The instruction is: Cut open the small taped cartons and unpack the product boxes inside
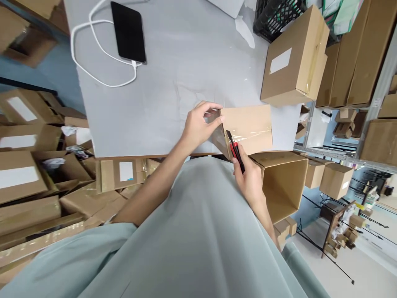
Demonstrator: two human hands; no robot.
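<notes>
Black crate (267,22) gets chopped by the top edge, same with the white cable (72,43). Right hand (250,177) covers part of the cutter (235,148), and the label (281,61) is honestly unreadable.

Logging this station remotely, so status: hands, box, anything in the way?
Left hand holding taped box at left end. Right hand gripping cutter, tip over box; contact unclear. Nothing seen blocking; open carton close by right hand.

White labels (281,61) on boxes (294,66), nothing legible
</notes>
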